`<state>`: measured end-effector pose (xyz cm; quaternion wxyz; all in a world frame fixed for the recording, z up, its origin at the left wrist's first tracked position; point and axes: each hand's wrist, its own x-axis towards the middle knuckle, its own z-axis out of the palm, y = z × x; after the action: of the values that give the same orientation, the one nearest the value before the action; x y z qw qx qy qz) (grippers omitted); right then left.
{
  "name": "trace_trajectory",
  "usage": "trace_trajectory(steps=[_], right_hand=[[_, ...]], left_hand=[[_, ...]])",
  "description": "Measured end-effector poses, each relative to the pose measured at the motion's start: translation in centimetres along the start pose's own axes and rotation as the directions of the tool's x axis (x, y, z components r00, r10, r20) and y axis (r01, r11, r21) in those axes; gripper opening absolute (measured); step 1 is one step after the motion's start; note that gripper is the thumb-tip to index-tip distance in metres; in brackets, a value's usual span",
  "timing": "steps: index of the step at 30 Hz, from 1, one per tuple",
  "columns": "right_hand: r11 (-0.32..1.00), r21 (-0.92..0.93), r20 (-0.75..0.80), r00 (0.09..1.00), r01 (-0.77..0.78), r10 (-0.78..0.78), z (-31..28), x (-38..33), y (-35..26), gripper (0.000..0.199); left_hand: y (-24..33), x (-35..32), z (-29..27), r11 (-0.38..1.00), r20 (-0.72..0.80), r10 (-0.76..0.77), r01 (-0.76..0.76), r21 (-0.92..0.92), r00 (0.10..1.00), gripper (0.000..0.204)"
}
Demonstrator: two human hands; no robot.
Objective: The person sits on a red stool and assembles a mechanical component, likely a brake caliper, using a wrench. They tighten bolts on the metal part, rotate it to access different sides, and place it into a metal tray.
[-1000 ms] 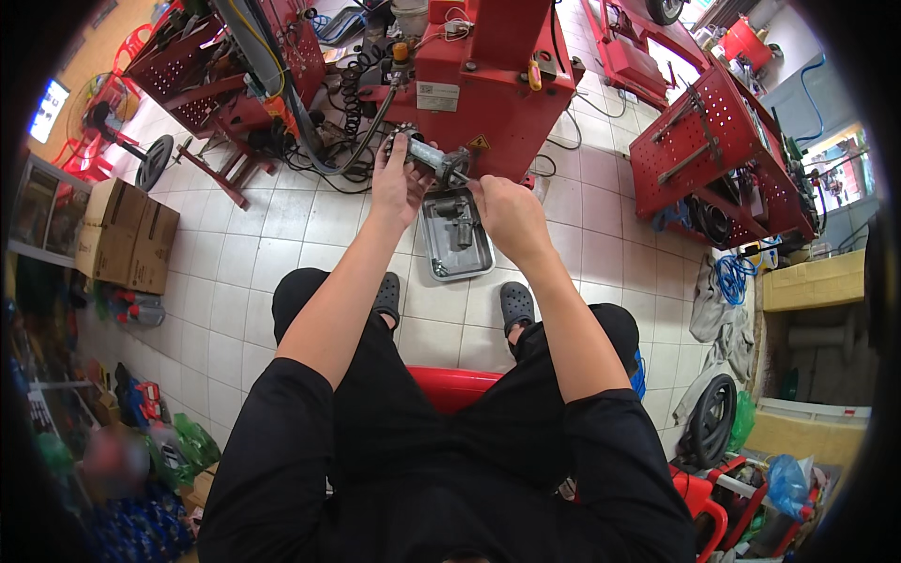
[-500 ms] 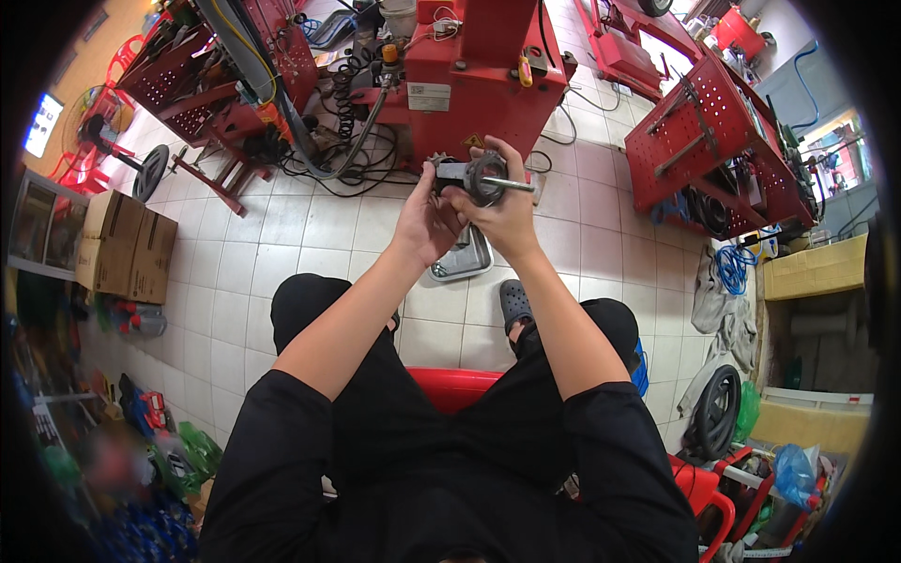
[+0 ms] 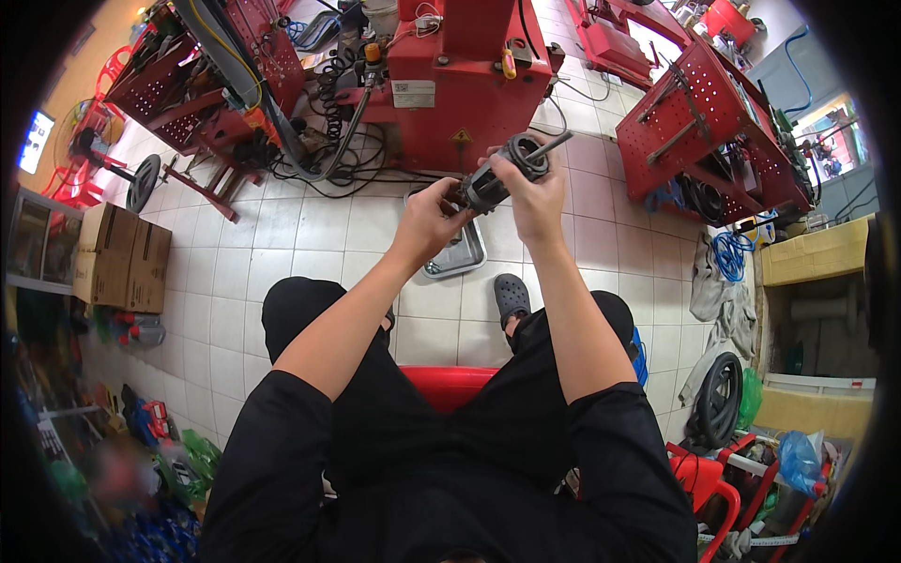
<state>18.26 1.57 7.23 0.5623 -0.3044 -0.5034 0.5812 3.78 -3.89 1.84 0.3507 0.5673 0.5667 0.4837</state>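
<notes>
- Seen from above, seated on a red stool (image 3: 449, 383), knees apart, both forearms reaching forward over a white tiled floor (image 3: 272, 244).
- Held up between both hands: a dark cylindrical motor part (image 3: 496, 180) with a thin metal shaft (image 3: 550, 145) sticking out toward the upper right, tilted, raised well above the floor.
- Left hand (image 3: 429, 220) clenched around the part's lower left end, fingers curled under it.
- Right hand (image 3: 535, 192) clasped over the part's upper right end, thumb and fingers wrapped round the rim just below the shaft.
- Below the hands, on the tiles: a shallow metal tray (image 3: 457, 255), partly covered by the left wrist; contents too small to make out.
- Just beyond the hands: a red machine (image 3: 460, 80) with coiled hoses and cables (image 3: 328, 141) at its left foot.
- To the right, a red perforated rack (image 3: 713, 122); to the left, cardboard boxes (image 3: 122, 258).
- One grey clog (image 3: 511, 296) showing between the knees; the other foot mostly hidden behind the left arm.
- Middle of the part masked by the fingers; inner detail hard to tell.
- Lower left corner blurred; rim of the view bent and dark.
</notes>
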Motion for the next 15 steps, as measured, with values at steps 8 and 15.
trace_trajectory(steps=[8,15], right_hand=[[0.997,-0.055,0.106,0.993,0.047,-0.041,1.3,-0.9,-0.4,0.046],[1.000,-0.024,0.164,0.986,0.008,-0.004,0.2,-0.7,-0.7,0.047]], left_hand=[[-1.6,0.4,-0.4,0.997,0.013,0.028,-0.027,-0.079,1.000,0.014],[-2.7,0.9,-0.4,0.984,0.217,0.039,0.001,-0.180,0.975,0.020]])
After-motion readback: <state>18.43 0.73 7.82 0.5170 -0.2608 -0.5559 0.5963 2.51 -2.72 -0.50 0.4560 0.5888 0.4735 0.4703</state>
